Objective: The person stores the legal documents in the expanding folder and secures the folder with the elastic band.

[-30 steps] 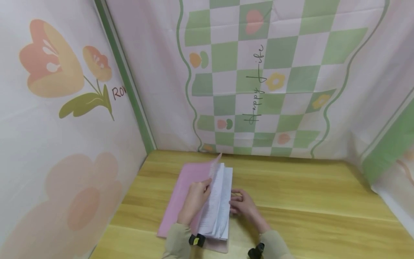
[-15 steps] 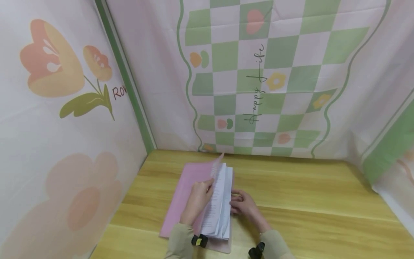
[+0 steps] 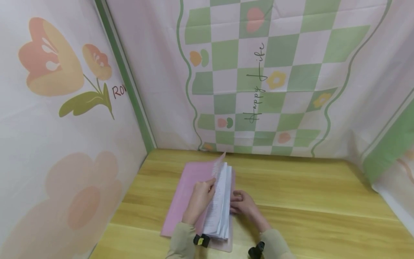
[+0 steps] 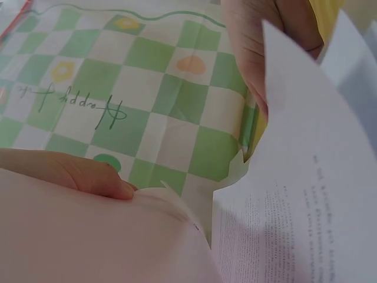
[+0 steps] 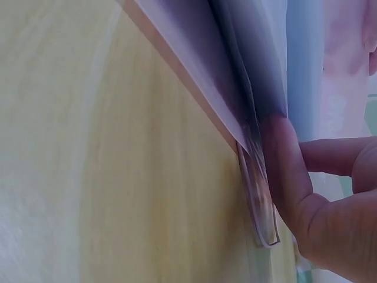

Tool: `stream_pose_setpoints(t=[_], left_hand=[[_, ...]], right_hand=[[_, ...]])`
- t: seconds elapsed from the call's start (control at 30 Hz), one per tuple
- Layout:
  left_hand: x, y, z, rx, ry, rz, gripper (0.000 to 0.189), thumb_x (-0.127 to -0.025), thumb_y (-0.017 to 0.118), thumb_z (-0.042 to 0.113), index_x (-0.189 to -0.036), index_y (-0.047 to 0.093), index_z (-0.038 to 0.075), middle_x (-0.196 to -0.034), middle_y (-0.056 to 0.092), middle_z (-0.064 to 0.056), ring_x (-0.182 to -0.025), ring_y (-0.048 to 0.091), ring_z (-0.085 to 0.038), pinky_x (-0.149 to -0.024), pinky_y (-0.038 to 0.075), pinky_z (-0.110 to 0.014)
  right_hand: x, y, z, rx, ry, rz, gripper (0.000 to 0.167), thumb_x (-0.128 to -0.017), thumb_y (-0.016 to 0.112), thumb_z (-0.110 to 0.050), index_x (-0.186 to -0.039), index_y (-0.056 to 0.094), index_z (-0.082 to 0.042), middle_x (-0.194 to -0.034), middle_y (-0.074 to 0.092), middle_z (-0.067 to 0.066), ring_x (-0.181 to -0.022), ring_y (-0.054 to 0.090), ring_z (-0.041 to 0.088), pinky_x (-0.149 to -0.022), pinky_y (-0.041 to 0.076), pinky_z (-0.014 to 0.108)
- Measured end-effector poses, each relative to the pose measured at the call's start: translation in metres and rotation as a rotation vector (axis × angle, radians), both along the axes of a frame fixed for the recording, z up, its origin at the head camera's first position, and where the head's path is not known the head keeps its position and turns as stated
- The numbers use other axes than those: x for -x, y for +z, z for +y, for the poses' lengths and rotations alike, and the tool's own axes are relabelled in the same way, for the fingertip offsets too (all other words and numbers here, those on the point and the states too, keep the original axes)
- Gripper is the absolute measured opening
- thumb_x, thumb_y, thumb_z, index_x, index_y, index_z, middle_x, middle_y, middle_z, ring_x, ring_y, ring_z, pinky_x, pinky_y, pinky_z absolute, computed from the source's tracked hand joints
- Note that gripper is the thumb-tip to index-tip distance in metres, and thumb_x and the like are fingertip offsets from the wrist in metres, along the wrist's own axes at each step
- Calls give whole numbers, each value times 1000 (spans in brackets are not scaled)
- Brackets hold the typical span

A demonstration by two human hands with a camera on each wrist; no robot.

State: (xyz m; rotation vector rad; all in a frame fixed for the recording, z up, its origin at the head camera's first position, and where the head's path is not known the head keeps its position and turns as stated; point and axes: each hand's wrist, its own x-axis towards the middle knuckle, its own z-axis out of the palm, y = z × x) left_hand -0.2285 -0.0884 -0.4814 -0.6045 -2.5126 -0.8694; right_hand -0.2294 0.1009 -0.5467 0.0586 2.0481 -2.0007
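While the pink folder [image 3: 187, 194] lies open on the wooden table [image 3: 307, 201], the left hand [image 3: 198, 201] curls its fingers on the raised sheets [image 3: 220, 201]; just right of them, the right hand [image 3: 244, 205] pinches their free edge. Thin, floppy paper probably creases easily, so edges suit gripping. Right of the folder, the table offers room.
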Motion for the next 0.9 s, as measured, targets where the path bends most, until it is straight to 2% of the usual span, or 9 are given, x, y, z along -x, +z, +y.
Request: stream_pose_setpoints(t=[0.27,0.5,0.73,0.83,0.9], left_hand=[[1,-3,4,7,-5,30,18,-85,62,-5,-70,58,4,-57,57,-5,-54,37,-6,-49,31,-14],[-1,-5,10,-7,1,4,9,-86,63,-4,-86,71,0,-65,66,-7,-56,41,-3,-50,35,-12],[0,-10,18,16,0,36,12,-84,63,-4,-76,64,4,-59,59,-5,-55,37,-5,-49,30,-13],[0,-14,21,35,3,23,9,-83,63,-4,-78,67,2,-59,60,-6,-55,38,-6,-49,30,-14],[0,-16,23,51,5,14,9,-84,64,-3,-86,72,0,-64,65,-8,-55,42,-6,-49,32,-14]], right_hand=[[0,-1,-1,27,26,9,61,-87,54,13,-142,27,18,-118,60,35,-79,67,12,-72,60,26],[0,-2,-1,-5,-11,-4,58,-87,54,14,-140,33,16,-113,63,30,-80,66,13,-72,59,26],[-2,0,-1,-3,-11,-6,57,-88,53,12,-140,31,16,-102,63,16,-78,63,10,-70,57,22],[-3,1,1,-9,1,-2,55,-90,51,11,-140,31,17,-104,64,21,-79,63,10,-70,57,23],[-4,1,3,-12,22,5,53,-91,50,11,-139,30,19,-109,63,27,-81,64,12,-72,58,25]])
